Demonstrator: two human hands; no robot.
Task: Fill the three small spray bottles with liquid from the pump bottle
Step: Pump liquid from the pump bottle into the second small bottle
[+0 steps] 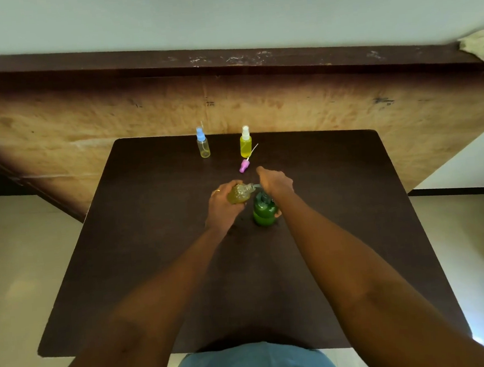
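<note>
My left hand (222, 205) grips a small uncapped spray bottle (240, 193), tilted with its mouth against the pump spout (256, 186); it holds yellowish liquid. My right hand (274, 185) rests on top of the green pump bottle (263, 212), its thumb showing beside the bottle's lower body. The bottle's pink spray cap (245, 165) with its dip tube lies on the table behind. A blue-capped spray bottle (203, 144) holding a little liquid and a white-capped spray bottle (245, 143) full of yellow liquid stand at the far edge.
All of it sits on a dark brown square table (183, 261). A wooden panel (83, 124) with a dark ledge rises behind it. A pale cloth (483, 48) lies on the ledge at the right. Light floor surrounds the table.
</note>
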